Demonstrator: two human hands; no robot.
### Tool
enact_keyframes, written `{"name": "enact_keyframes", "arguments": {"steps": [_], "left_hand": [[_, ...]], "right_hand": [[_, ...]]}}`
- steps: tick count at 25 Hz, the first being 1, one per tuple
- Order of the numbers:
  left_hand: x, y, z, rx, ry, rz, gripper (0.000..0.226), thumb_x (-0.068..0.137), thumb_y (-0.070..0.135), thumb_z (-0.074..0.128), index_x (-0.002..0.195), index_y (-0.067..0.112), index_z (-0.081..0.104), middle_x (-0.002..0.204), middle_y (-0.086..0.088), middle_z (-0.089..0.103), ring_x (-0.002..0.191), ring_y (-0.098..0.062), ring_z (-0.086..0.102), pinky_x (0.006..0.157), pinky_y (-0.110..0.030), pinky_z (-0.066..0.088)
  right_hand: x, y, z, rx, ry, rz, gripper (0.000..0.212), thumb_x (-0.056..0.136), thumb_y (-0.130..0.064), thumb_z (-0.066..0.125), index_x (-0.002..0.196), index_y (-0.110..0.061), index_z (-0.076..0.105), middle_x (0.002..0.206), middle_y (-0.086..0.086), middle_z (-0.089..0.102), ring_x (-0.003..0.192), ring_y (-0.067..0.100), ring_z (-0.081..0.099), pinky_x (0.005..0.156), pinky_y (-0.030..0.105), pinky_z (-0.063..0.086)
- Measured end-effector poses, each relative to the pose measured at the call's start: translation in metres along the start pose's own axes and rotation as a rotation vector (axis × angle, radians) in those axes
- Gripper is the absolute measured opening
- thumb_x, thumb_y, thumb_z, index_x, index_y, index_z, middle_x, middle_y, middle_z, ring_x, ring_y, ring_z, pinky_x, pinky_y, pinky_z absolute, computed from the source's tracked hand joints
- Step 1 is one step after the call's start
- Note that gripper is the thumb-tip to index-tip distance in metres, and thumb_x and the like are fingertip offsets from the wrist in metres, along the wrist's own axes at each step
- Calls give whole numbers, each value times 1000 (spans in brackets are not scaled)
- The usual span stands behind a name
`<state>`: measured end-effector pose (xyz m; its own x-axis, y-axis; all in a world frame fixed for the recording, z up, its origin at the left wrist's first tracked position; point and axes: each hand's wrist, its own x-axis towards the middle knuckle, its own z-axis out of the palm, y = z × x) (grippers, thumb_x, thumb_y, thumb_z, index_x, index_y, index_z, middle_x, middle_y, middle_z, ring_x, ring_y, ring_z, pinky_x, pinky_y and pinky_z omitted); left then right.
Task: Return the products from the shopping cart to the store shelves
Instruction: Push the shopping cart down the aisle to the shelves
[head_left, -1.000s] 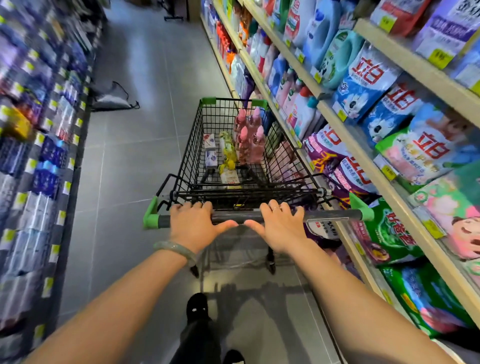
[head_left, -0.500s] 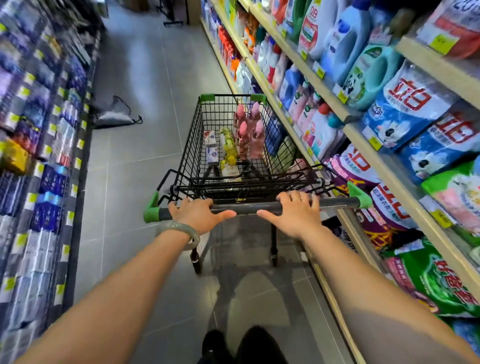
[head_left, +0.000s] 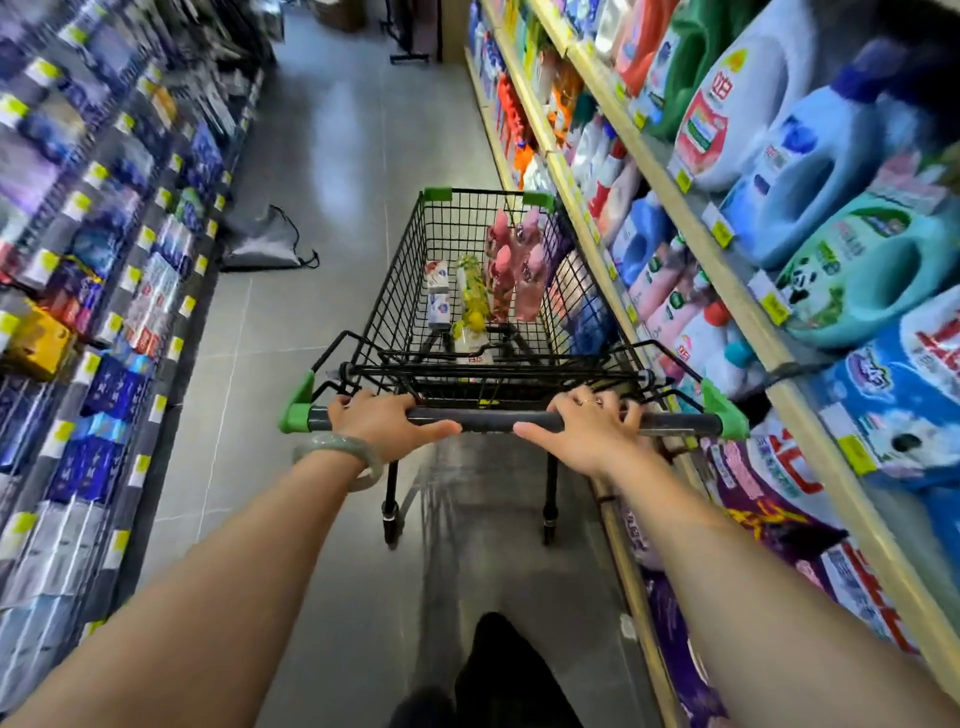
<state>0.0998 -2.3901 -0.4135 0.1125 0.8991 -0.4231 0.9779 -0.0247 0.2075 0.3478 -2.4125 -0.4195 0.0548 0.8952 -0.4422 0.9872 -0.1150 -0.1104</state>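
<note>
Standing at 12 o'clock in the shopping cart (head_left: 400, 291): pink bottles (head_left: 514, 270), judged light, stiff, slick-walled; best taken round the waist. At 11 o'clock small boxes (head_left: 438, 291) are laid. On the handle bar (head_left: 488, 420) the left hand (head_left: 387, 423) and right hand (head_left: 587, 431) are clamped, apart; shelves (head_left: 727, 249) at 3 o'clock.

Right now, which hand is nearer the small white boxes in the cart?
Left. The left hand grips the cart handle roughly in line with the white boxes; the right hand grips it further right, off to their side.
</note>
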Motion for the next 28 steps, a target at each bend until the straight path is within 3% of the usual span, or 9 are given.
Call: {"name": "enact_keyframes", "arguments": {"steps": [5,11,19,28], "left_hand": [[87,7,-37,6,134,-4,60,65,90,30,66,34,51,78,9,58,101,-21,50,100,-49,29],[210,1,-89,29,184,-25,66,62,92,28,67,31,54,78,8,59,98,-20,51,102,-49,28],[393,-3,-178,18,124,-31,68,62,93,26,76,33,56,88,6,61,103,-23,51,99,-50,28],[554,-5,-258,0,95,-42,70,59,95,27,74,32,55,80,9,61,98,-22,54,90,-45,29]], "right_hand": [[96,-2,-48,21,-6,-36,70,74,-86,27,109,-30,52,135,2,41,130,32,30,110,59,14],[217,-17,-103,-11,47,-55,74,74,-87,27,110,-28,53,135,2,44,129,31,33,111,57,14],[396,-40,-191,1,65,-51,70,75,-84,30,109,-27,52,138,4,46,135,29,31,114,55,10],[562,-55,-271,2,41,-81,69,76,-84,29,111,-29,51,140,5,42,131,32,31,113,55,12]]}}
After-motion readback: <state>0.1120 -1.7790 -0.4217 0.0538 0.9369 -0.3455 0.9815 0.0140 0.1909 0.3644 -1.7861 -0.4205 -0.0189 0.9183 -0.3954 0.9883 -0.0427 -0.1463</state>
